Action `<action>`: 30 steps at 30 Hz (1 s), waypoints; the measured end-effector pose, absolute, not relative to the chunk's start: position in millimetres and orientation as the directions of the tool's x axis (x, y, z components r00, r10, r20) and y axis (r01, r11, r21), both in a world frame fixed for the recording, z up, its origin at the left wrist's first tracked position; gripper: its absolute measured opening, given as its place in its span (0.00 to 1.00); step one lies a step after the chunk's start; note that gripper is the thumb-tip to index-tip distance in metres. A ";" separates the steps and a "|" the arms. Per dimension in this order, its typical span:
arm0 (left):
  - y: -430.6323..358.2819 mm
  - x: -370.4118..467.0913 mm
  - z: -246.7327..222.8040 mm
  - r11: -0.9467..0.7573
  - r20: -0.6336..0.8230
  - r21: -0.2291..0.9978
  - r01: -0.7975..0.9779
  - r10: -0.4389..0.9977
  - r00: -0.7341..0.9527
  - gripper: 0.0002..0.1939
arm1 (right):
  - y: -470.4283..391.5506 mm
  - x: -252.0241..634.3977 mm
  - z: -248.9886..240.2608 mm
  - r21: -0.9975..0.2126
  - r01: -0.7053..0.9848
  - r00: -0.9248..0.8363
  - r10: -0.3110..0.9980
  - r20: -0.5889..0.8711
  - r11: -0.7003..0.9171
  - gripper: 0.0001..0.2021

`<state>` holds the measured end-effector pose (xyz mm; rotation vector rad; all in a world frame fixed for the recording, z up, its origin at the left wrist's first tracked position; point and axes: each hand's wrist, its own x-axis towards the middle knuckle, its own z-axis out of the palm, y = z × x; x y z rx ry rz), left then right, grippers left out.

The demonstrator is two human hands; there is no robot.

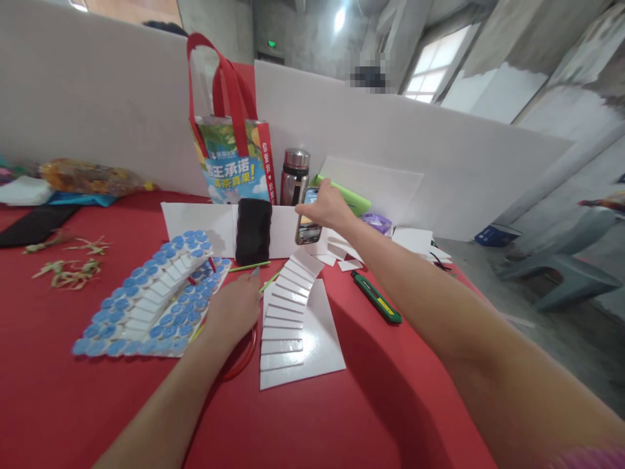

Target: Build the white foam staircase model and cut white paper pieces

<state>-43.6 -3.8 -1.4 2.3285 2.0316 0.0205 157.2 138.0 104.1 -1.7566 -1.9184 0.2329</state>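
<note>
My right hand (328,205) is stretched forward, fingers closed round the upper edge of an upright smartphone (308,231) with a lit screen. My left hand (235,299) is low over the table, closed on what look like scissors; a red handle loop (249,355) shows behind the wrist and a grey tip pokes out ahead. Just right of it, a curved row of overlapping white steps (286,306) lies on a white board (325,345). To the left is a board covered in blue discs (131,293) with a white stair strip (156,299).
A green cutter knife (375,298) lies right of the white board. A black rectangular object (253,231) leans on a low white panel (195,225). Behind stand a printed bag (234,159) and a steel flask (295,176). Dried plant bits (73,270) lie far left.
</note>
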 end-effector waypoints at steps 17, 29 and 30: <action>-7.1 -40.5 1.3 -0.131 -0.024 0.056 0.990 0.991 0.133 0.18 | 148.0 86.5 62.3 -0.442 0.895 0.019 0.988 0.152 0.051 0.37; -8.2 -39.2 3.6 -0.133 -0.024 0.068 0.989 0.991 0.134 0.19 | 144.0 90.7 68.6 -0.255 0.963 -0.037 0.980 0.194 0.087 0.35; -8.3 -39.1 3.8 -0.133 -0.023 0.070 0.989 0.991 0.135 0.19 | 143.2 92.2 69.0 -0.240 0.966 -0.043 0.977 0.209 0.094 0.34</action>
